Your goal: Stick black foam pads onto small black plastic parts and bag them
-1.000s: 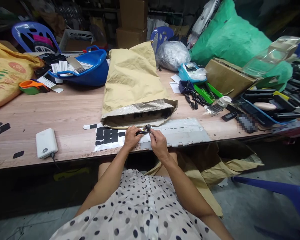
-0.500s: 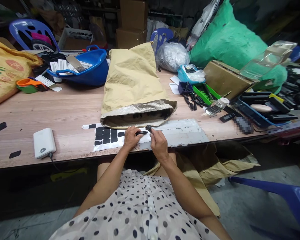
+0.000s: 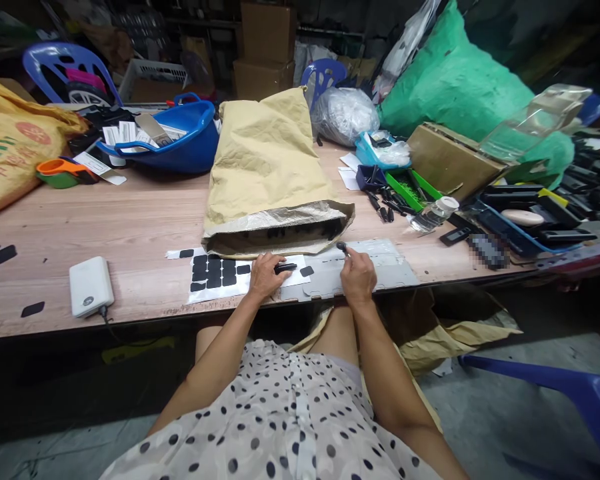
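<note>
though near table edge [image 3: 150, 312], hands [image 3: 264, 275] [image 3: 359, 277] apart

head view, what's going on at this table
The left hand holds a slim black piece over a white sheet bearing rounded black squares. The right hand grips a small item with a rounded dark head, above a flat grey board. A tan paper sack lies just beyond both hands, its mouth open.

Right hand [image 3: 359, 275] shifted rightward with dark-headed tool [image 3: 341, 247], away from left hand [image 3: 265, 275]; black patch [image 3: 307, 271] exposed between hands
</note>
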`<state>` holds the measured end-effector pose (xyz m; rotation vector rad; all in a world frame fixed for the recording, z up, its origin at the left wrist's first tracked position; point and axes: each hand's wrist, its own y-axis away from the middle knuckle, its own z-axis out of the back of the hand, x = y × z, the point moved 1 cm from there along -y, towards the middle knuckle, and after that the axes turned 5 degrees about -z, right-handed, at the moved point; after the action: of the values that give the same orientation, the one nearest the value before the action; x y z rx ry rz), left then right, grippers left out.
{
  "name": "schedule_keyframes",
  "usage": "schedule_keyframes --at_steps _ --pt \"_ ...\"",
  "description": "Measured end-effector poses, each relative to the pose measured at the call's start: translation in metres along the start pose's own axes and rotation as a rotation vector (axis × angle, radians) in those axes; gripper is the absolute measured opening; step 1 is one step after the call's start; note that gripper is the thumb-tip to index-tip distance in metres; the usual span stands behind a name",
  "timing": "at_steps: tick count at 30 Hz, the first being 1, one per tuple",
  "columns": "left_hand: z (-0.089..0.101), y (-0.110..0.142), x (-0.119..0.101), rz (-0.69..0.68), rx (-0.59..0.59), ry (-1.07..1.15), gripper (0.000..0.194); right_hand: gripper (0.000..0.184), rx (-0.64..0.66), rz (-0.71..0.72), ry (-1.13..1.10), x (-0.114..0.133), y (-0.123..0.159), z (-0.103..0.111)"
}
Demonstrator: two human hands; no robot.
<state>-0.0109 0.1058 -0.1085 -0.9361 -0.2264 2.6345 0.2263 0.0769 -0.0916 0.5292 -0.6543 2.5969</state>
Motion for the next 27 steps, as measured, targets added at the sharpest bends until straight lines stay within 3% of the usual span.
schedule_keyframes --at_steps 5,13,16,21,25,27 --pt "0.001 0.001 -0.001 0.011 0.047 0.025 0.015 0.036 0.065 -0.083 0.178 -0.019 -0.024 -0.01" --pt "0.01 0.002 -0.002 -0.039 0.04 0.049 0.015 0.036 -0.029 -0.05 0.162 -0.016 -0.024 -0.026" --pt "0.016 0.022 -0.017 -0.16 0.06 0.098 0.02 0.036 -0.012 -0.048 0.156 -0.016 -0.023 -0.026" --pt "0.008 0.082 -0.04 -0.337 0.304 0.309 0.028 0.037 -0.009 -0.062 0.156 -0.015 -0.023 -0.025" --pt "-0.017 0.11 -0.02 -0.16 0.382 0.22 0.018 0.037 -0.006 -0.055 0.154 -0.014 -0.023 -0.025" --pt "-0.03 0.115 -0.001 -0.044 0.323 0.138 0.013 0.036 0.001 -0.054 0.155 -0.013 -0.023 -0.025"
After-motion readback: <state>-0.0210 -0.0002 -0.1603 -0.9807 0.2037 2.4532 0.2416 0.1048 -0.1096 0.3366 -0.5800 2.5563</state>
